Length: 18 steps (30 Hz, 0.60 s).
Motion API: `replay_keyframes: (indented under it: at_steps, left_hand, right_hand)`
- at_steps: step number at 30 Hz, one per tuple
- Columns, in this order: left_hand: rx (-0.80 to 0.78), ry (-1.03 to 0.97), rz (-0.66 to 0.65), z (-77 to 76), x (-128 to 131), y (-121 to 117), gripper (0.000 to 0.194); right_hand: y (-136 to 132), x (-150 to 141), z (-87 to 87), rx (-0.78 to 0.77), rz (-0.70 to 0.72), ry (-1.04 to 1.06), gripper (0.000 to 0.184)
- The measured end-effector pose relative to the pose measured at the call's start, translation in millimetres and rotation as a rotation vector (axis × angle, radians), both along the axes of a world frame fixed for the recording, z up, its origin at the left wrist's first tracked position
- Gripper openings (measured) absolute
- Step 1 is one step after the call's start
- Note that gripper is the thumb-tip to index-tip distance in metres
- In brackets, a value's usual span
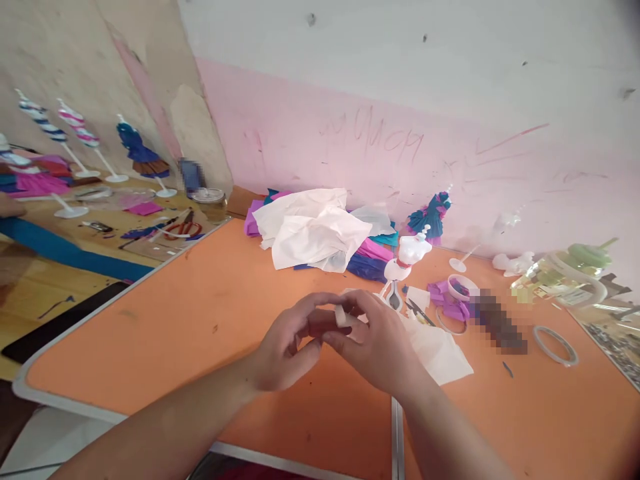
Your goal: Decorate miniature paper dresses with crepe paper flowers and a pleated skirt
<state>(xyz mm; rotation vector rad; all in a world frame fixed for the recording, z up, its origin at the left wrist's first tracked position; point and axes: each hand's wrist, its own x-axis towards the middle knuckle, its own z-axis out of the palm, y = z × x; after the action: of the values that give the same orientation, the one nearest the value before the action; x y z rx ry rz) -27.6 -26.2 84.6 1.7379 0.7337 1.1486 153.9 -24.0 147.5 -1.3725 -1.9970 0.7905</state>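
Above the orange table, my left hand and my right hand come together at the fingertips. Between the bent fingers of my right hand sits a small white piece, perhaps rolled or folded paper. My left fingers are curled with their tips against the right hand; what they pinch is hidden. Just behind the hands stands a small white dress-form figure with a red band at its waist. A sheet of white paper lies partly beneath my right hand and forearm, near scissors.
Crumpled white paper covers coloured sheets by the wall. To the right are a roll of tape, a white cup, a blue-dressed figure and a clear jug. Another person's hand is at the far left.
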Motion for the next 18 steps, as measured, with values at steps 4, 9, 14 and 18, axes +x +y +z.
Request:
replay_keyframes:
  at_steps: [4,9,14,18]
  left_hand:
    - [0.113,-0.041,0.219,-0.1,-11,4,0.043]
    - [0.021,-0.122,-0.138,8.5,-14,14,0.069]
    - [-0.14,-0.099,-0.169,14.5,-17,15,0.041]
    - [-0.067,0.023,-0.206,24.0,-24,11,0.045]
  right_hand:
    - [0,3,3.9,-0.065,0.012,0.085,0.011]
    - [-11,1,15.6,-0.246,0.131,0.225,0.01]
    - [-15,5,21.2,-0.251,0.043,0.256,0.013]
    - [-19,10,27.6,-0.29,0.097,0.258,0.014]
